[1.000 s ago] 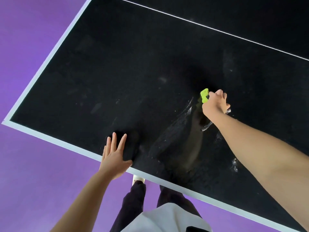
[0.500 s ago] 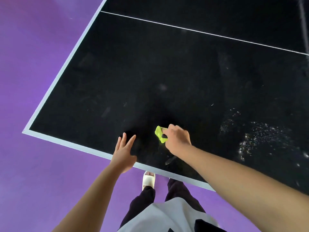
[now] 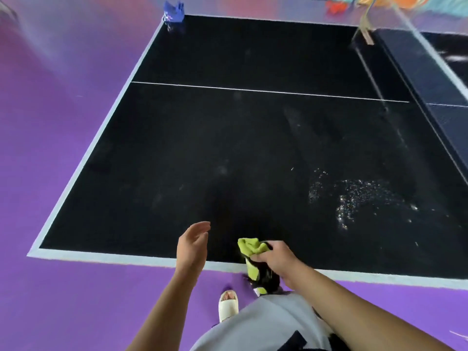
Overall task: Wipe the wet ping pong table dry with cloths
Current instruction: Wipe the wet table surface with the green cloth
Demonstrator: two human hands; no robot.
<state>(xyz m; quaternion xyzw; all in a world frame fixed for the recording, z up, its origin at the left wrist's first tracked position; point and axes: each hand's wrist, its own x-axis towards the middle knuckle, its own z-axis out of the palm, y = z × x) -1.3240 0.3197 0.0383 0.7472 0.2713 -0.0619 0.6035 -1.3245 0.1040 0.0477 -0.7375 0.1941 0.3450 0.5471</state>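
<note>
I hold a crumpled lime-green and black cloth (image 3: 252,259) in my right hand (image 3: 281,259). My fingers are curled tight round its top, and the rest of it hangs down over the pale front edge of the big black ping pong table (image 3: 228,148) with white lines. The cloth is lifted off the top right now, so it is not rubbing anything. My left hand (image 3: 192,243) is just beside it, above the same front edge, with the fingers loose and a little bent, holding nothing. The thing that matters is where the water is. A patch of shiny water drops (image 3: 354,198) sits on the black top, off to the right of my cloth hand and farther away from me. It spreads mostly sideways, toward the right side of the table. My right hand is the closer one to it, and it already has the cloth, so I think that hand should go there. I would need to reach forward and to the right, press the cloth flat, and pull it along the wet patch. The part of the top right in front of me looks dull and mostly dry. A small blue cloth (image 3: 173,12) sits far away on the back left corner, well apart from both hands.
</note>
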